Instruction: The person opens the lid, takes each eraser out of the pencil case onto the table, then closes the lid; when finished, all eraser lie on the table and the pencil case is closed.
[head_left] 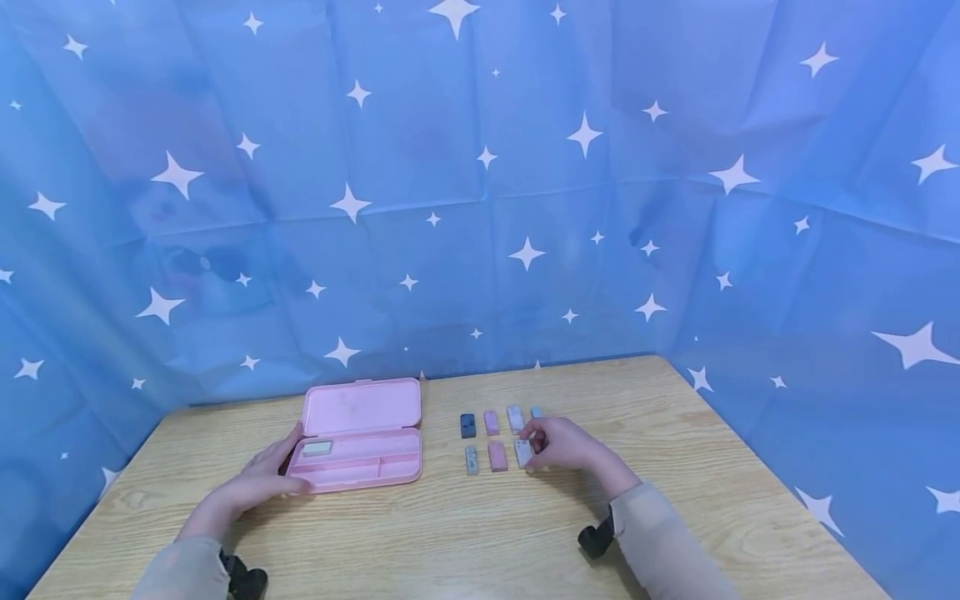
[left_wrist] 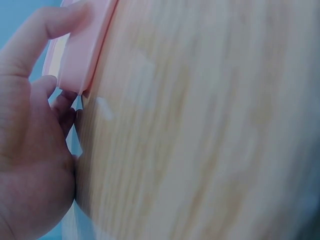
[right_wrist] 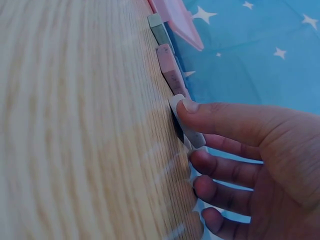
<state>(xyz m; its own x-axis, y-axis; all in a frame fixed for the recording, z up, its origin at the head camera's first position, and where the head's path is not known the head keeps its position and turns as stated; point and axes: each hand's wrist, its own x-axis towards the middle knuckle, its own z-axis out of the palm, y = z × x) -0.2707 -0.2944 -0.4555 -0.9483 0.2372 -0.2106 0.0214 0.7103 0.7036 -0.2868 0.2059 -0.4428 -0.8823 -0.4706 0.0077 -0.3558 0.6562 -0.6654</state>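
Observation:
In the head view, an open pink pencil case (head_left: 401, 479) lies at the left with a pale eraser (head_left: 317, 448) in its back compartment. My left hand (head_left: 255, 483) grips the case's left end, thumb at the front corner and fingers along the side. To the right, my right hand (head_left: 566, 446) pinches a whitish eraser (head_left: 522, 453) between thumb and fingers. The right wrist view shows this white eraser (right_wrist: 194, 134) tilted, one end raised over a dark shadow. Beside it lie a pink eraser (head_left: 498, 457) and a grey-green eraser (head_left: 471, 460).
A back row holds a dark blue eraser (head_left: 468, 426), a purple eraser (head_left: 491, 422), a pale lilac eraser (head_left: 514, 418) and a blue eraser (head_left: 536, 412) partly behind my right hand. The wooden table (head_left: 435, 542) meets a blue star-patterned cloth (head_left: 450, 292) at back and sides.

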